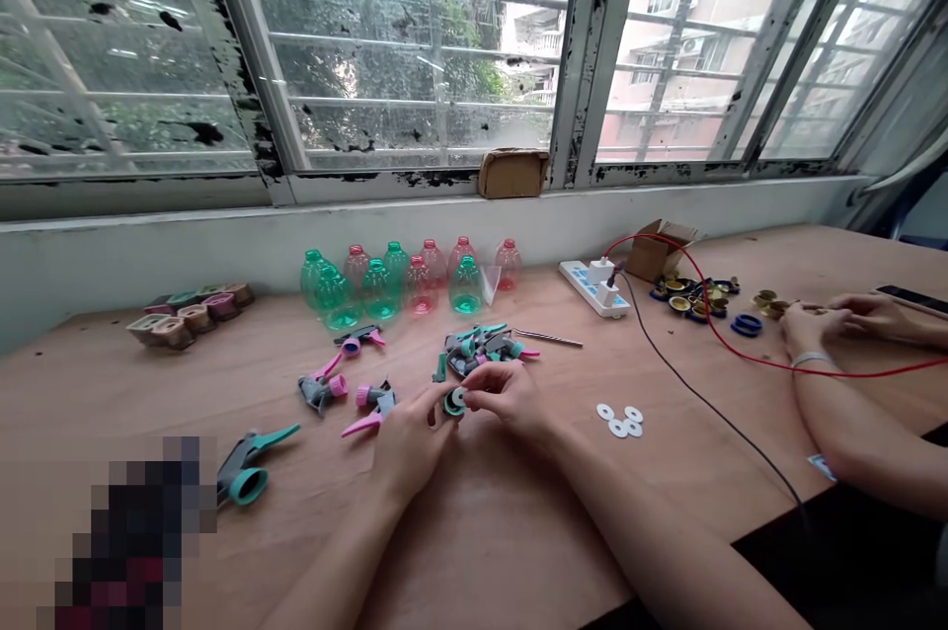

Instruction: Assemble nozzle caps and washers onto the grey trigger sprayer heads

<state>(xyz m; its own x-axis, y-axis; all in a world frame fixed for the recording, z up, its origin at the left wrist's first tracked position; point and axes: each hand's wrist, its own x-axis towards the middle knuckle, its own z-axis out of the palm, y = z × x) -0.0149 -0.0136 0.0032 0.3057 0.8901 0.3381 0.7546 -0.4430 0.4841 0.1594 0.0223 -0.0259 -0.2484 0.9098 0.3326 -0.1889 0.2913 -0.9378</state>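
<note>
Pinching a teal sprayer collar (451,402) between left hand (406,442) and right hand (508,398), fingers closed on its rim; grey-teal trigger sprayers (474,351) heaped just beyond the fingertips, a pink trigger sprayer (374,410) just left of them, white washers (618,421) well right of them.

This looks like a small work room. A long wooden work table (489,531) stands under big glass windows with chipped black metal frames (592,47). On it are a white plug strip (592,287), clear green and pink plastic bottles (392,284), and loose pink and green plastic spray tops (474,351).
</note>
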